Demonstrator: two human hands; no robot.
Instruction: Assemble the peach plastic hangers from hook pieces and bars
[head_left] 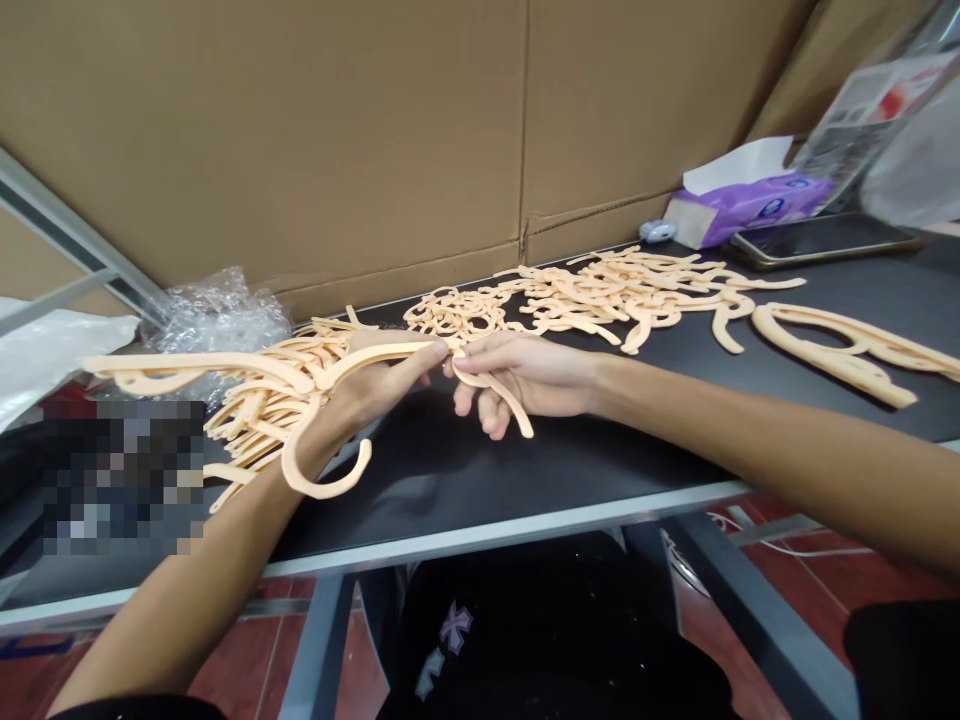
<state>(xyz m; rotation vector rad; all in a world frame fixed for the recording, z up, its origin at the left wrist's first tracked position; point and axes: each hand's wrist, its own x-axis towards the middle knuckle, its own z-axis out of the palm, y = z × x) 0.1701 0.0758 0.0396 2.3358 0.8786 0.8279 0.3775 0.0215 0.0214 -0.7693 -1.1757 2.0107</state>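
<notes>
The flat peach plastic hanger (225, 358) has its hook dangling, and my left hand (360, 385) is clenching it just above the black table (465, 470). My right hand (532, 378) pinches a curved peach piece (499, 397) right beside it, with a messy heap of hangers (600, 300) behind.

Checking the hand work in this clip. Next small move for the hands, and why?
Probably ease the curved peach strip in the right hand away from the long peach piece in the left hand. The two meet at the fingertips, and the view doesn't show whether they're joined, so a gentle pull would test it.
</notes>
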